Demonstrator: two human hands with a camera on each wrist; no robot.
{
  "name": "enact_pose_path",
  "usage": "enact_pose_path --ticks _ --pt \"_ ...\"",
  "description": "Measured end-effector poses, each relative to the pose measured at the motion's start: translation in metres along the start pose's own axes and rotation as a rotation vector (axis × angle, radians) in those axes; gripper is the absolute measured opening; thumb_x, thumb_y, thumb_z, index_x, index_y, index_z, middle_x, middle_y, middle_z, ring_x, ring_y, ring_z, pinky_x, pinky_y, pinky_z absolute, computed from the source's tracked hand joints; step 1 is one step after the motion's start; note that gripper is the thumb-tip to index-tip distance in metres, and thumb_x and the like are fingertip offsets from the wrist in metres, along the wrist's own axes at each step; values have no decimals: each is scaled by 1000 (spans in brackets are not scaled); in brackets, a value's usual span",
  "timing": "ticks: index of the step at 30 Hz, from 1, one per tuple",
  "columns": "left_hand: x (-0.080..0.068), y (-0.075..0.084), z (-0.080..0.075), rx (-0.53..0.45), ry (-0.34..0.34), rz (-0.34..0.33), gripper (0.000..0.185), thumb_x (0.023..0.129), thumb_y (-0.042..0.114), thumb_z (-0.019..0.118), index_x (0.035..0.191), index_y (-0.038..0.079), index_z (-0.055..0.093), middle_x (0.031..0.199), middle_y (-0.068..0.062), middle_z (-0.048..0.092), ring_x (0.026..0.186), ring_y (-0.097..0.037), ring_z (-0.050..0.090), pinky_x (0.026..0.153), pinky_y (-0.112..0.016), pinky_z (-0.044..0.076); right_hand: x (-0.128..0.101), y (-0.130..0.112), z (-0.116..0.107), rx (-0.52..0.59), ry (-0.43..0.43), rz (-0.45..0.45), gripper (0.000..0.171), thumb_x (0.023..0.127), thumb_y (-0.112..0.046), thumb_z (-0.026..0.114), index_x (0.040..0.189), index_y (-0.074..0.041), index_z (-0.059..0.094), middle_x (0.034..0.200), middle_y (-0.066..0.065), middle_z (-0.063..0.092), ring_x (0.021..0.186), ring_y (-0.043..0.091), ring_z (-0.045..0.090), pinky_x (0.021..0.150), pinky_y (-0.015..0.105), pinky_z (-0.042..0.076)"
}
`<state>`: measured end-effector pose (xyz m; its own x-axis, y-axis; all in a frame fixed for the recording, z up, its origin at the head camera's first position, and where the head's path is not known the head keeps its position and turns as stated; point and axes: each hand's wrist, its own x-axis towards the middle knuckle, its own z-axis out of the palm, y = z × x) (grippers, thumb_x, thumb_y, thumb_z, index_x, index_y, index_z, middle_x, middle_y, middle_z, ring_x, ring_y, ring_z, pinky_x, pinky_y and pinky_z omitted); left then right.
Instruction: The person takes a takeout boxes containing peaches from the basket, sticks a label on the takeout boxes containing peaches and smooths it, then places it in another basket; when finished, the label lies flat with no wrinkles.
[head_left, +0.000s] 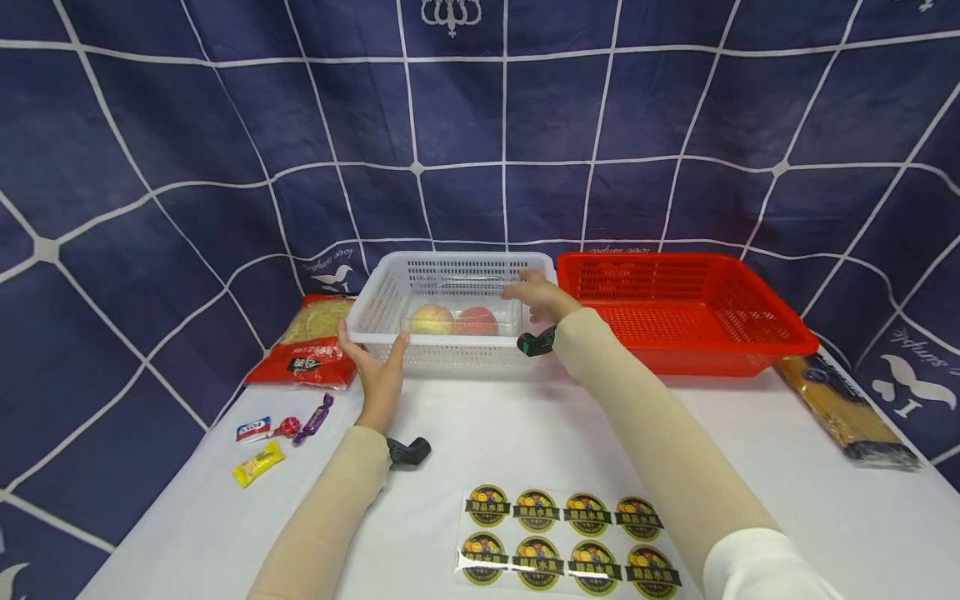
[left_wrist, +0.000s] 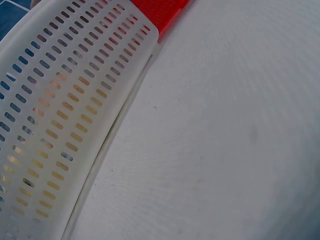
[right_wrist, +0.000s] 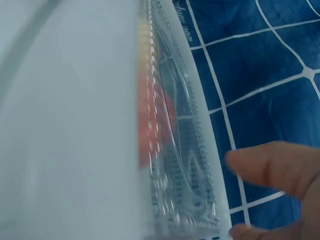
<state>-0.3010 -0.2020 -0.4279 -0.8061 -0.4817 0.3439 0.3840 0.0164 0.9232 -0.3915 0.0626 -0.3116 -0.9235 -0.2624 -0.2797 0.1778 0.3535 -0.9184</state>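
Observation:
A white plastic basket [head_left: 442,354] with slotted walls stands at the back middle. Inside it lies a clear plastic box [right_wrist: 180,165], holding a pale yellow round fruit [head_left: 432,320] and a pinkish-red one [head_left: 476,322]. At the basket's front left corner is my left hand [head_left: 377,379], thumb and fingers spread apart by the rim. My right hand [head_left: 543,296] reaches over the basket's right end beside the clear box. In the right wrist view its fingers [right_wrist: 270,162] are apart with nothing between them. The left wrist view shows the basket's slotted side but not the hand.
A red basket [head_left: 675,360] adjoins the white one on the right. Left lie a red food packet [head_left: 307,360] and several small wrapped sweets [head_left: 258,463]. A long brown packet [head_left: 847,408] lies far right. A sheet of round stickers [head_left: 562,533] lies in front.

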Motion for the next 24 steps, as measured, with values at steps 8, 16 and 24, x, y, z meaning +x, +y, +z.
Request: enact_pose_path --ticks 8,16,24 --pt "-1 0 -2 8 5 -14 106 100 10 75 171 25 -2 177 -8 17 161 -23 24 133 -34 12 6 1 7 -149 -85 84 73 105 -13 61 164 8 25 161 40 38 140 58 51 118 59 46" --pt "-3 1 -1 9 -12 -17 107 100 11 75 171 27 -4 177 -6 17 161 -23 24 134 -36 13 7 4 7 -42 -28 73 36 99 -12 76 125 6 58 125 14 52 101 28 56 94 33 58" --pt "-3 1 -2 0 -5 -6 109 99 10 77 171 25 -3 177 -8 16 161 -24 23 134 -37 12 4 1 6 56 -19 99 76 94 -24 79 154 5 42 166 23 35 147 48 42 115 54 50"
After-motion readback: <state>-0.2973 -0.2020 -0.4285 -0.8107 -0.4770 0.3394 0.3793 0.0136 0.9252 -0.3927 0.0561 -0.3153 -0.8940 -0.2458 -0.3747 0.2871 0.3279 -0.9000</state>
